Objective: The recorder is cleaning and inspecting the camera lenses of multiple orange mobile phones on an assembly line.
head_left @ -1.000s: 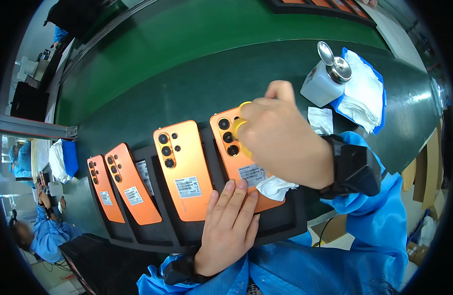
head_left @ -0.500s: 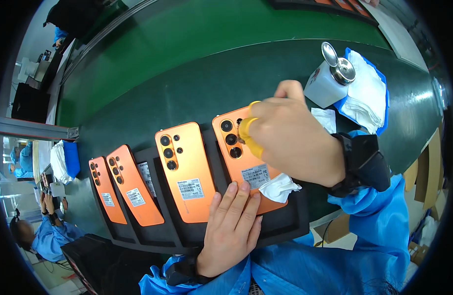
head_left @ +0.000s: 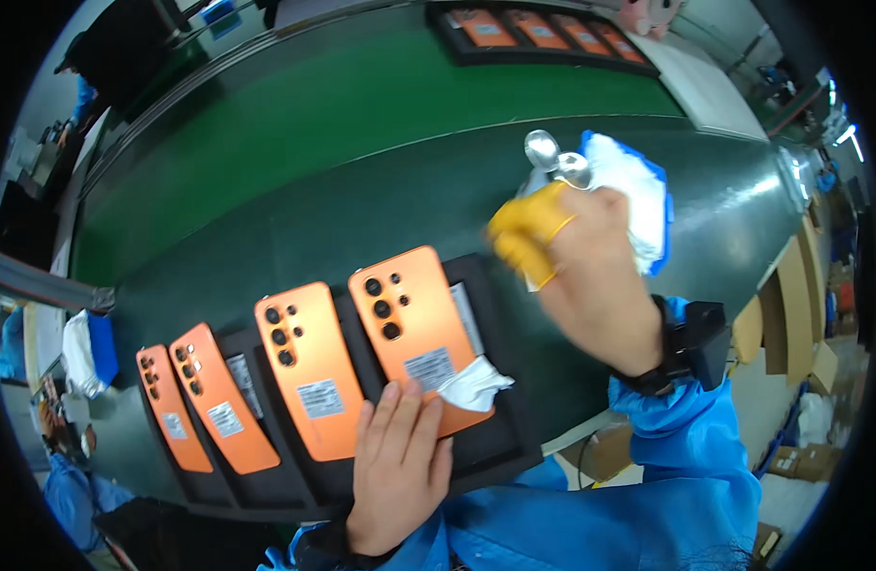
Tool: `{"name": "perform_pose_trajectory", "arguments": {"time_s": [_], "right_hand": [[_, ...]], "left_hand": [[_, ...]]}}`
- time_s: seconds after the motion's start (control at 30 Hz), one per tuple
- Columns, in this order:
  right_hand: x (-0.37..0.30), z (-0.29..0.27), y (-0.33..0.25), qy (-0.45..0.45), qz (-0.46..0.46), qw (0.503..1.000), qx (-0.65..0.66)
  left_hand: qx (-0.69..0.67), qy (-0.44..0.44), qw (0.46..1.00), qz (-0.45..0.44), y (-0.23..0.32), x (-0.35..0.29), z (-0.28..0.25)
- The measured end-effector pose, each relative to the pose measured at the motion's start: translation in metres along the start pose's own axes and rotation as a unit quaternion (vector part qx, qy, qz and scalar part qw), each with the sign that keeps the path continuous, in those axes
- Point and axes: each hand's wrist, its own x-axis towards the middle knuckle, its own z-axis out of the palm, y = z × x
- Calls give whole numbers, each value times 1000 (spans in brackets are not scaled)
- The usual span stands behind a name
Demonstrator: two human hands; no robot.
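My left hand [head_left: 400, 471] lies with outstretched fingers on the lower end of an orange smartphone [head_left: 421, 319], which rests back up in a black tray [head_left: 495, 457]. A crumpled white wipe [head_left: 474, 384] sits on that phone beside its label. My right hand [head_left: 590, 262], with yellow finger cots on curled fingers, is raised to the right of the phone, in front of a pump dispenser bottle [head_left: 573, 169] with its metal lid flipped up. Motion blurs those fingertips; whatever they pinch is hidden. Left of this phone stand a second phone [head_left: 309, 366] and two more orange phones [head_left: 230, 400].
A blue bin [head_left: 659, 214] of folded white cloths [head_left: 628, 176] stands behind my right hand. Another black tray [head_left: 542, 57] of orange phones is at the far side of the green table [head_left: 295, 214]. At far left, a person in blue [head_left: 71, 500] sits.
My right hand has left the phone's camera area and moved right, toward the bottle. My left hand stays on the phone. The whole view has shifted, showing more of the far tray.
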Motion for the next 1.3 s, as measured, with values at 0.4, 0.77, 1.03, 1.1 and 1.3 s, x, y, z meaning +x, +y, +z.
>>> {"name": "perform_pose_trajectory", "arguments": {"time_s": [0.4, 0.77, 1.03, 1.1, 1.3], "right_hand": [[27, -37, 54, -27, 59, 974, -215], [6, 10, -26, -100, -98, 990, 28], [10, 55, -42, -110, -124, 983, 79], [15, 52, -48, -121, -117, 985, 47], [19, 48, -43, -151, -117, 980, 62]], "left_hand": [[-4, 3, 1000, 16, 3, 4, 0], [-12, -7, 1000, 9, -3, 1, -1], [-21, -17, 1000, 15, -1, 5, 1], [-17, -19, 1000, 10, -1, 3, -1], [-19, -16, 1000, 13, -2, 3, 1]]}}
